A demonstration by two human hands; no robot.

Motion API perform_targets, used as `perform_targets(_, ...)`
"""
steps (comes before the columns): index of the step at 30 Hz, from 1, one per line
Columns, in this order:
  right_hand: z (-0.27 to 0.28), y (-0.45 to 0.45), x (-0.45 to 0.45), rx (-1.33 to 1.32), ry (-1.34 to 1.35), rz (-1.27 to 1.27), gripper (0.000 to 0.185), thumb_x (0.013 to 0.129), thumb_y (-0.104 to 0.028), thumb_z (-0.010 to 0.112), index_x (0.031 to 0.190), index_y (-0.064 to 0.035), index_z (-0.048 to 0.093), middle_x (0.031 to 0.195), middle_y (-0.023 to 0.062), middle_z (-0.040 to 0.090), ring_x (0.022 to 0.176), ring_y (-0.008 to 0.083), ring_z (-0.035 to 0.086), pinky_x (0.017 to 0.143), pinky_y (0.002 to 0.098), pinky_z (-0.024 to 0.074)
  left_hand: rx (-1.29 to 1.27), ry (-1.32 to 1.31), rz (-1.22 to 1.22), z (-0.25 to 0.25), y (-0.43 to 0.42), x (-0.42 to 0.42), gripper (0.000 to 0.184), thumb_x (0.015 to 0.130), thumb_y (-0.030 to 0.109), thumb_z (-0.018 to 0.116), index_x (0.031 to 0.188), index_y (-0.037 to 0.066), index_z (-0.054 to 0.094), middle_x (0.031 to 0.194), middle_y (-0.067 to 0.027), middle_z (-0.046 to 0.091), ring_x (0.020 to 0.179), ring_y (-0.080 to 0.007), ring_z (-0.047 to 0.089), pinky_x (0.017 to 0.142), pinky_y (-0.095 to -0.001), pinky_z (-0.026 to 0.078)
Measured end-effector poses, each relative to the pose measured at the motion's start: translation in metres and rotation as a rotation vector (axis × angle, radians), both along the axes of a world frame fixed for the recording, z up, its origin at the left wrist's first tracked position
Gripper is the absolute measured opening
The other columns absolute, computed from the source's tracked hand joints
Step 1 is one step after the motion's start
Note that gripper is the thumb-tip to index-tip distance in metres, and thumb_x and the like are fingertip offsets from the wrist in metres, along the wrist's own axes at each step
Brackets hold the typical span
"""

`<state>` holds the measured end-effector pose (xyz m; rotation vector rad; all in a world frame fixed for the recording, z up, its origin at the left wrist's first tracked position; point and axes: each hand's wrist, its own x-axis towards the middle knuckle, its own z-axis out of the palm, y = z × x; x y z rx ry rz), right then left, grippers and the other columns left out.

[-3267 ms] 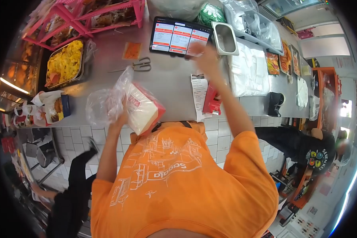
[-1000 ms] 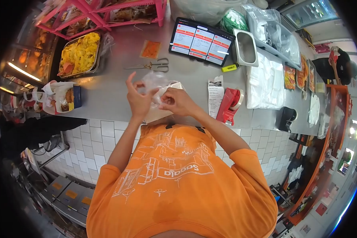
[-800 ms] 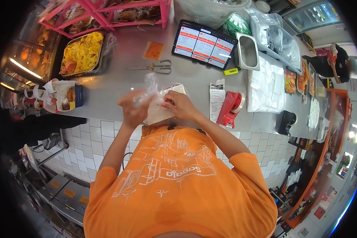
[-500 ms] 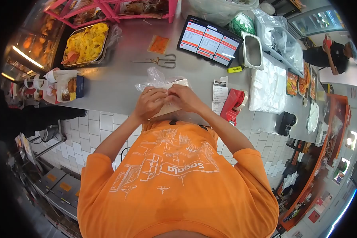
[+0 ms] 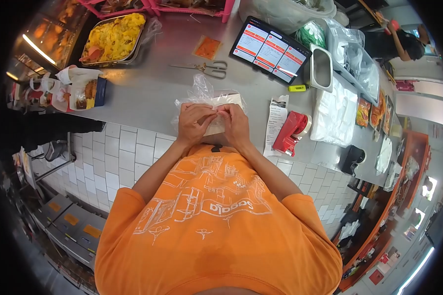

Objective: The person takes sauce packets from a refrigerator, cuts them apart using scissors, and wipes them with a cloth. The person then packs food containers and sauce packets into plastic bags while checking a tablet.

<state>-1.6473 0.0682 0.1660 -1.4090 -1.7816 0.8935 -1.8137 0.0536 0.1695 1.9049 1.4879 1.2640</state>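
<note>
A clear plastic bag (image 5: 202,88) lies crumpled at the counter's front edge around a pale, box-like package (image 5: 229,100). Over it, my left hand (image 5: 196,121) is closed, its fingertips pinching the bag's plastic. Close beside, my right hand (image 5: 235,124) pinches the same plastic with thumb and fingers. The fingertips of both hands nearly meet, and the exact bit they grip is small and partly hidden. Beyond the bag lie metal scissors (image 5: 204,68). Right of my right hand are a printed receipt (image 5: 276,120) and a red tape dispenser (image 5: 291,133).
On the steel counter (image 5: 147,91) stand a tablet (image 5: 270,49), a yellow highlighter (image 5: 297,88), an orange sachet (image 5: 208,47), a metal pan (image 5: 321,68) and white plastic bags (image 5: 335,115). A tray of yellow food (image 5: 114,39) sits at the left. Another person (image 5: 396,44) stands far right.
My hands have shifted from overlapping to side by side, the right one moving clear of the left. The package shows more beyond them. The whole view has shifted slightly.
</note>
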Motion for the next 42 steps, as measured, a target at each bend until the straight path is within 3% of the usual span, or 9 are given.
perform_targets(2,0.003,0.000,0.002,-0.176,0.270,-0.027,0.017,0.091,-0.011,0.070,0.102,-0.0008,0.063,0.092,0.0106,0.072,0.082,0.0165,0.069,0.072,0.0283,0.0524,0.000,-0.003,-0.015,0.001,-0.001,-0.001,0.015,0.076,0.013,0.080,0.091,0.013,0.075,0.093,-0.0022,0.074,0.093,-0.0159,0.068,0.086,-0.0321,0.039)
perform_targets(17,0.006,0.003,0.000,-0.314,0.367,-0.191,0.017,0.084,-0.014,0.078,0.094,-0.0010,0.077,0.085,0.0067,0.076,0.074,0.0078,0.068,0.067,0.0228,0.0532,0.046,-0.005,0.005,-0.002,0.000,-0.001,0.012,0.077,0.012,0.078,0.087,0.013,0.072,0.089,-0.0013,0.073,0.090,-0.0179,0.068,0.084,-0.0333,0.040)
perform_targets(19,0.006,0.002,-0.001,-0.262,0.266,-0.191,0.018,0.085,-0.018,0.077,0.092,-0.0011,0.077,0.084,0.0081,0.076,0.073,0.0088,0.069,0.066,0.0246,0.0531,0.066,0.030,0.019,-0.016,-0.008,-0.003,0.012,0.077,0.012,0.078,0.088,0.013,0.072,0.089,-0.0014,0.073,0.089,-0.0185,0.068,0.083,-0.0339,0.040)
perform_targets(22,-0.009,-0.003,0.002,-0.082,-0.019,-0.140,0.016,0.084,-0.023,0.074,0.088,-0.0084,0.076,0.075,0.0124,0.068,0.067,0.0285,0.065,0.061,0.0377,0.0500,0.101,0.045,0.028,-0.020,-0.003,0.000,0.012,0.077,0.012,0.078,0.089,0.013,0.073,0.089,-0.0016,0.073,0.087,-0.0201,0.068,0.082,-0.0353,0.041)
perform_targets(26,-0.013,-0.004,0.006,0.294,0.053,0.006,0.016,0.075,-0.011,0.079,0.090,-0.0065,0.075,0.086,0.0102,0.071,0.069,0.0272,0.064,0.065,0.0345,0.0527,0.048,0.019,0.004,-0.006,-0.002,0.002,0.014,0.075,0.009,0.080,0.087,0.012,0.073,0.089,-0.0040,0.072,0.087,-0.0229,0.067,0.083,-0.0368,0.043)
perform_targets(30,0.000,0.005,0.013,0.359,0.067,0.095,0.016,0.079,-0.013,0.079,0.093,-0.0060,0.075,0.085,0.0094,0.071,0.069,0.0242,0.065,0.065,0.0333,0.0525,0.051,0.004,-0.051,0.002,0.001,0.000,0.015,0.075,0.009,0.079,0.086,0.012,0.071,0.088,-0.0039,0.072,0.088,-0.0222,0.067,0.084,-0.0361,0.041)
perform_targets(32,0.005,0.003,0.016,-0.142,0.227,0.053,0.017,0.083,-0.017,0.078,0.094,-0.0052,0.072,0.082,0.0084,0.069,0.068,0.0187,0.064,0.064,0.0303,0.0508,0.069,0.022,-0.054,-0.004,0.000,0.000,0.015,0.075,0.008,0.079,0.085,0.012,0.069,0.088,-0.0036,0.071,0.089,-0.0220,0.066,0.085,-0.0357,0.040)
perform_targets(36,0.017,0.009,0.011,-0.184,0.125,0.046,0.017,0.087,-0.021,0.075,0.092,-0.0048,0.070,0.078,0.0076,0.067,0.067,0.0148,0.061,0.063,0.0281,0.0486,0.067,0.054,-0.074,0.000,0.003,0.000,0.016,0.074,0.009,0.080,0.086,0.012,0.069,0.090,-0.0042,0.070,0.090,-0.0231,0.066,0.085,-0.0370,0.041)
perform_targets(42,0.003,0.005,0.012,-0.130,0.123,0.070,0.014,0.088,-0.018,0.070,0.090,-0.0037,0.066,0.082,0.0122,0.065,0.072,0.0223,0.060,0.068,0.0343,0.0482,0.092,0.086,-0.014,-0.022,0.000,-0.002,0.015,0.072,0.013,0.079,0.085,0.014,0.072,0.109,-0.0118,0.059,0.106,-0.0304,0.054,0.091,-0.0399,0.038)
